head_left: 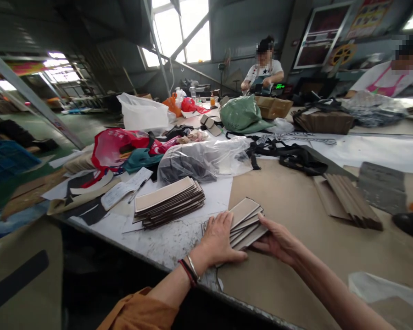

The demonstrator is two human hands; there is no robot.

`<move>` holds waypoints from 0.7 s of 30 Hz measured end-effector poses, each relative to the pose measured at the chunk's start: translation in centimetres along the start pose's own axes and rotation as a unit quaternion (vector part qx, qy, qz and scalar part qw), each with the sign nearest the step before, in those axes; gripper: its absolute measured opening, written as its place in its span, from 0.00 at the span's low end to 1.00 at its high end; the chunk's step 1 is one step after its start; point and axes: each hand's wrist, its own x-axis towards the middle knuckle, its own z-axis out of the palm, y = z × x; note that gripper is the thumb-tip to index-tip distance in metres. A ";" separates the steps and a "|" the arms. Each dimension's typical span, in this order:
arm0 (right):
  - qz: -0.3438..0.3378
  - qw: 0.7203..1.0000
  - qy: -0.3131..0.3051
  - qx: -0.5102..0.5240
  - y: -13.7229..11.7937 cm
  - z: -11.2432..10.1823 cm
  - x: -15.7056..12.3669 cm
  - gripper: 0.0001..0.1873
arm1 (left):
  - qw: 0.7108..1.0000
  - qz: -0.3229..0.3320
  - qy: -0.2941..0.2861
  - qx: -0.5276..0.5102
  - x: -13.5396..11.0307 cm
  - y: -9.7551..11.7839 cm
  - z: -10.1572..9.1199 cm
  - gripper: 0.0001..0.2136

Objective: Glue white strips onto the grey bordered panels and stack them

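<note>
A loose, slightly fanned stack of flat beige strips with dark edges (247, 211) lies near the table's front edge, between my hands. My left hand (220, 238) is wrapped over its left end, with the thumb along the near side. At the right end, my right hand (278, 238) grips the strips, thumb on top and fingers partly hidden underneath. Left of my hands, a neater pile of similar strips (168, 201) rests on the white table surface.
Brown folded panels (347, 199) and a grey sheet (382, 185) lie to the right. Beyond the strips are a clear plastic bag (206, 158), black straps (296, 156), a green bag (242, 114) and a notebook (125, 188). Two people work across the table.
</note>
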 end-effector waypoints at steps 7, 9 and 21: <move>-0.042 0.998 0.012 0.049 -0.6 3.0 1.8 0.11 | 0.997 -0.047 -0.040 0.041 1.0 0.2 -2.7 0.47; -0.041 0.998 0.021 0.032 -0.6 3.9 2.3 0.11 | 0.995 -0.061 -0.028 0.067 1.3 0.2 -3.1 0.39; -0.216 0.943 0.037 -0.250 0.5 3.7 4.1 0.10 | 0.988 -0.144 0.009 0.060 2.8 -3.7 -6.5 0.15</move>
